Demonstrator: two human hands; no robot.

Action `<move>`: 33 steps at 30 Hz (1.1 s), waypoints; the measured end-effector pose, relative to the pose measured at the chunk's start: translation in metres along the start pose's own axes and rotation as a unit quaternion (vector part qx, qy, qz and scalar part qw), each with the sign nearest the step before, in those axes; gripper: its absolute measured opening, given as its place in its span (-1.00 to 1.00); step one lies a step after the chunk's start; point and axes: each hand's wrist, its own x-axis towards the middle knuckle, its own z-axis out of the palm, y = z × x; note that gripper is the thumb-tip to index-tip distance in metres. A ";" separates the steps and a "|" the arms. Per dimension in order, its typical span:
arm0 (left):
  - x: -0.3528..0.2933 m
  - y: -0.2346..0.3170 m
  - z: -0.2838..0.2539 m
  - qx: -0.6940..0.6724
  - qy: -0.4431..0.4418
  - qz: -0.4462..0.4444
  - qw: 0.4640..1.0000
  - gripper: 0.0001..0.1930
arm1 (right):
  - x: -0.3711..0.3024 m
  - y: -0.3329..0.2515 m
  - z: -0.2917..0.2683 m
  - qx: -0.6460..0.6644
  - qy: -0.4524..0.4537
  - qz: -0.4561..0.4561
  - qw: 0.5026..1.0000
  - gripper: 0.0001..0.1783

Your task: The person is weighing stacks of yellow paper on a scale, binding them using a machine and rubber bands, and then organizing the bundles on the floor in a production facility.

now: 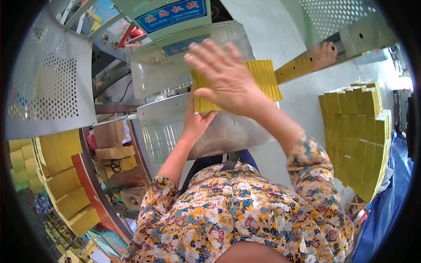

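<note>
A stack of yellow paper pieces (265, 81), its many thin edges showing as lines, is at the shiny metal platform (210, 131) of a machine in front of me. My left hand (196, 125) grips the stack's near left end, thumb along the near edge; its other fingers are mostly hidden behind the paper. Above the stack, my right hand (228, 83) is stretched flat with its fingers apart and holds nothing. It covers the middle of the stack, so I cannot tell whether the palm touches it.
Tall yellow paper stacks (351, 136) stand at right, beside a blue sheet (390, 184). More yellow stacks (68, 175) fill the left side. Scissors (115, 166) lie on a cluttered shelf there. A perforated metal panel (48, 74) and a holed metal bar (302, 63) flank the machine.
</note>
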 end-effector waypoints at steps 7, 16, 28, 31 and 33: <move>0.007 0.006 -0.009 -0.023 -0.032 -0.011 0.999 -0.16 | -0.023 0.013 0.027 0.074 0.001 -0.003 0.997 -0.39; 0.014 -0.001 -0.037 -0.055 -0.056 -0.029 0.996 -0.05 | -0.201 0.040 0.016 0.246 0.235 0.390 0.856 -0.58; 0.025 0.025 -0.050 -0.208 -0.063 -0.153 0.964 -0.42 | -0.154 0.046 0.052 0.354 0.132 0.355 0.855 -0.67; 0.015 0.039 -0.086 -0.248 -0.038 -0.188 0.950 -0.45 | -0.132 0.031 0.014 0.318 0.037 0.345 0.882 -0.69; 0.003 0.042 -0.102 -0.216 -0.074 -0.193 0.954 -0.42 | -0.126 0.025 0.009 0.300 0.011 0.358 0.884 -0.68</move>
